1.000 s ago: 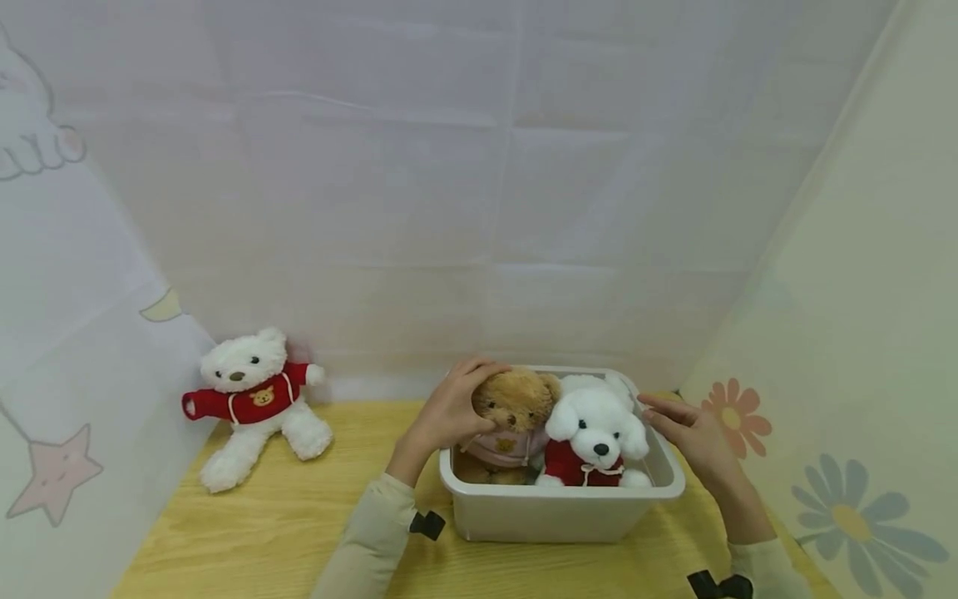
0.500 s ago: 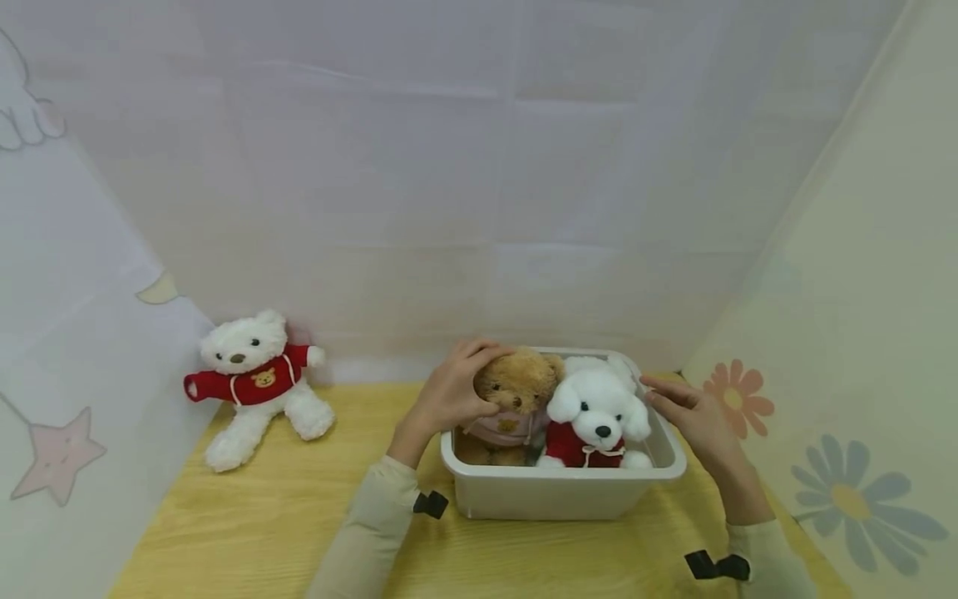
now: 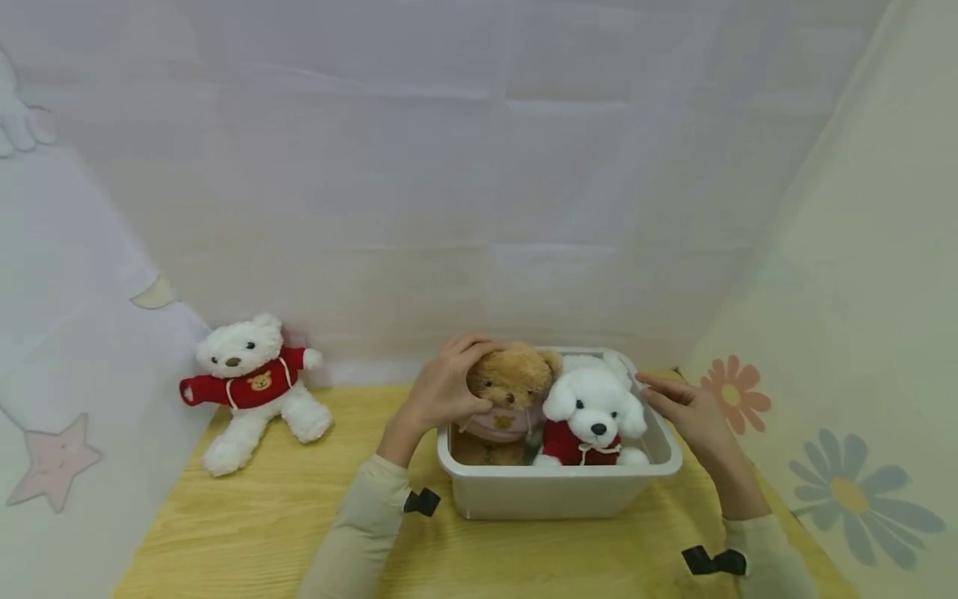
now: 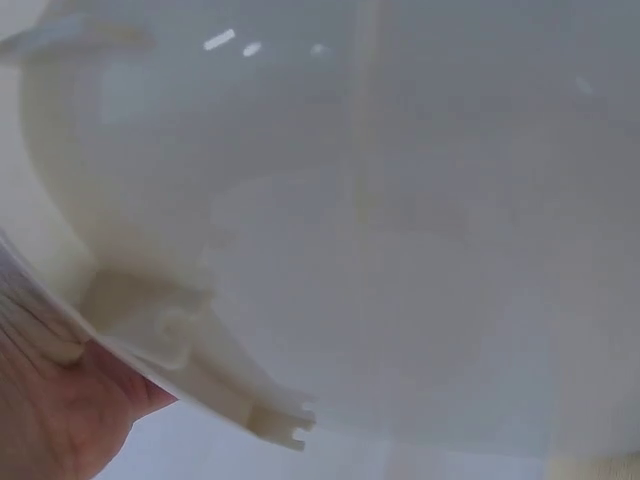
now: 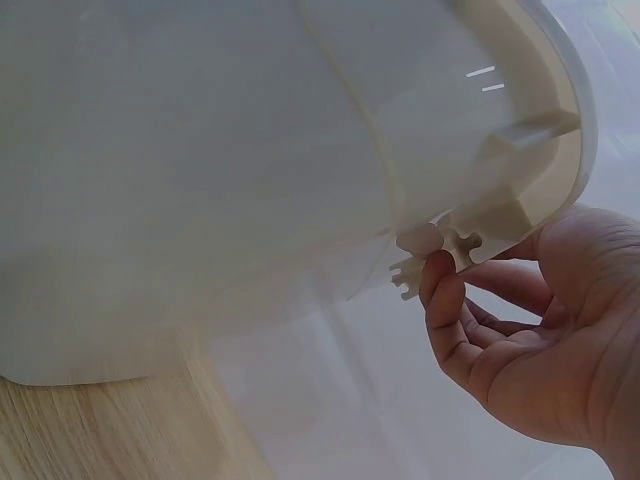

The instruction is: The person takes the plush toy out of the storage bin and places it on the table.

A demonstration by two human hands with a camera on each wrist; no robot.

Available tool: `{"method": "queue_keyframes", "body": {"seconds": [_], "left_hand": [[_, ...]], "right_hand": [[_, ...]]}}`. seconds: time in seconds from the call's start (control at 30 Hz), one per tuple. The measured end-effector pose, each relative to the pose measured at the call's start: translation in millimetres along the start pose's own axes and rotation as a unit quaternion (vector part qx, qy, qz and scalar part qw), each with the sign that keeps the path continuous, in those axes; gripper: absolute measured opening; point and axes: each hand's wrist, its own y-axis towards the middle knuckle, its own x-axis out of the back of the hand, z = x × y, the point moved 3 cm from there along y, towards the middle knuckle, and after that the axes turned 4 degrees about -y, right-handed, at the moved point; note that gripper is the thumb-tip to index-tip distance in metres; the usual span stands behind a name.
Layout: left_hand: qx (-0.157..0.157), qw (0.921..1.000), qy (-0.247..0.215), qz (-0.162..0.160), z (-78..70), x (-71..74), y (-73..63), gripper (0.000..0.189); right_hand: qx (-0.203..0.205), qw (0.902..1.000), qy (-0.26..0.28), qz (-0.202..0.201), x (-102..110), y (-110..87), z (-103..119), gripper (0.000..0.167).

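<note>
Sitting in a pale plastic bin [image 3: 554, 492] are a brown teddy bear [image 3: 511, 378] in a pink top and a white toy dog [image 3: 595, 403] in a red top. My left hand [image 3: 441, 387] reaches over the bin's left side and grips the bear's head, thumb at its cheek and fingers over the top. At the right rim, my right hand [image 3: 692, 416] holds the edge. Its fingers [image 5: 445, 300] curl beneath the rim beside a moulded clip [image 5: 465, 250] in the right wrist view. From the left wrist camera, the bin wall [image 4: 400, 250] hides most of the left hand.
A white teddy bear [image 3: 247, 366] in a red hoodie leans at the back left corner of the wooden table [image 3: 299, 482]. Pale printed cloth [image 3: 359, 166] hangs behind and on both sides, with flowers [image 3: 861, 491] on the right.
Everything sits slightly higher in the head view than a second ago, as the camera has tilted. Both hands keep their places on the bear and the rim.
</note>
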Motion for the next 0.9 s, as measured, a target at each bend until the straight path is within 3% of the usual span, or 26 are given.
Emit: {"method": "queue_keyframes", "body": {"seconds": [0.23,0.7,0.9], "left_hand": [[-0.027,0.9988,-0.012,-0.038,-10.0,13.8,-1.6,0.084],[-0.068,0.9946,-0.018,-0.077,-33.4,46.4,1.2,0.084],[-0.077,0.9943,-0.013,-0.073,-39.4,56.7,6.7,0.083]], "right_hand": [[0.006,0.9999,0.008,0.0,0,0.5,3,0.053],[0.0,0.9997,0.019,0.016,2,0.6,5,0.053],[-0.005,0.9998,0.014,0.016,3,0.8,3,0.053]]}}
